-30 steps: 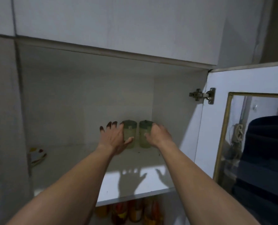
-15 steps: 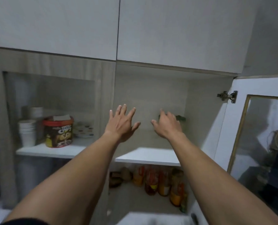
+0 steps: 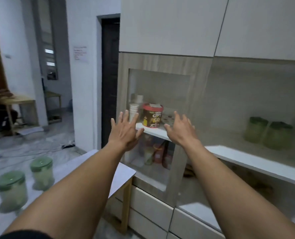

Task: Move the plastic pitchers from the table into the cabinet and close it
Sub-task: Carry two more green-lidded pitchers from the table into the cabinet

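Note:
Two green-lidded plastic pitchers (image 3: pixel 267 133) stand side by side at the back of the open cabinet's white shelf (image 3: pixel 257 163) on the right. More pitchers stay on the white table (image 3: pixel 119 171) at lower left: one (image 3: pixel 41 172) further back, one (image 3: pixel 11 190) nearer, and a third cut off at the left edge. My left hand (image 3: pixel 126 130) and my right hand (image 3: pixel 180 129) are raised in front of the glass-fronted cupboard, fingers spread, holding nothing.
Behind the glass door sit a red snack tub (image 3: pixel 152 115) and stacked paper cups (image 3: pixel 133 111), with packets on the shelf below. White drawers (image 3: pixel 152 206) run under the cabinets. A dark doorway (image 3: pixel 109 80) and cables on the floor lie to the left.
Both hands let go of the two pitchers on the shelf and drew back empty. My view swung left, bringing the table and its pitchers into sight.

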Action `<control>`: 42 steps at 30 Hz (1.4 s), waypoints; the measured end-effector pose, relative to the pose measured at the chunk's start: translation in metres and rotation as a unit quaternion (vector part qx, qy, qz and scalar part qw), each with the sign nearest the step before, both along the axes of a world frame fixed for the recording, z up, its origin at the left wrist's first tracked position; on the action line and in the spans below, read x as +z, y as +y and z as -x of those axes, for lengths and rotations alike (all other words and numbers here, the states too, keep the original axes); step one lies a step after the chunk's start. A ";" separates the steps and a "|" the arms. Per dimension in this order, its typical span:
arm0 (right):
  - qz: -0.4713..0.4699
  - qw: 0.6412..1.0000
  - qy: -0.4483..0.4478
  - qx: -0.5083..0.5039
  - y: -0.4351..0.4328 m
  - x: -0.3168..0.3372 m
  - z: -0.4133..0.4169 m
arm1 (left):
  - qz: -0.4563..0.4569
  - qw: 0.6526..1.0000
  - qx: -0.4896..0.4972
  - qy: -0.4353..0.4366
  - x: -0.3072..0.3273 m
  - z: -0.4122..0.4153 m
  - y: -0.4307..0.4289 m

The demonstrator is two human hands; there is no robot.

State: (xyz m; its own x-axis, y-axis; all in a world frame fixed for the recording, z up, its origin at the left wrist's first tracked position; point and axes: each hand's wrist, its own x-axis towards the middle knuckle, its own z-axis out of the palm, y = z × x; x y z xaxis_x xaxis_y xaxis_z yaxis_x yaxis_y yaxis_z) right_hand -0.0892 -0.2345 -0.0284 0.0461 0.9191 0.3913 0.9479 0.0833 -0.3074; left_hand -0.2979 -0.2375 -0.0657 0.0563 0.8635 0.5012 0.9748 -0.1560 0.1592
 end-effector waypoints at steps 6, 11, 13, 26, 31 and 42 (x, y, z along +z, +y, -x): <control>0.018 0.994 0.002 0.110 -0.003 -0.031 0.114 | 0.051 0.992 0.110 -0.023 -0.039 0.106 -0.052; 0.035 0.980 -0.006 0.194 0.001 -0.055 0.215 | 0.081 0.976 0.197 -0.046 -0.066 0.187 -0.083; 0.046 0.973 -0.007 0.226 0.002 -0.065 0.253 | 0.090 0.968 0.227 -0.062 -0.078 0.218 -0.094; 0.083 0.939 0.016 0.332 0.041 -0.150 0.438 | 0.110 0.925 0.327 -0.156 -0.162 0.366 -0.086; 0.135 0.928 0.013 0.347 0.069 -0.200 0.479 | 0.109 0.896 0.367 -0.226 -0.205 0.385 -0.059; 0.297 0.900 0.143 0.286 0.138 -0.330 0.539 | 0.067 0.670 0.472 -0.570 -0.317 0.395 0.023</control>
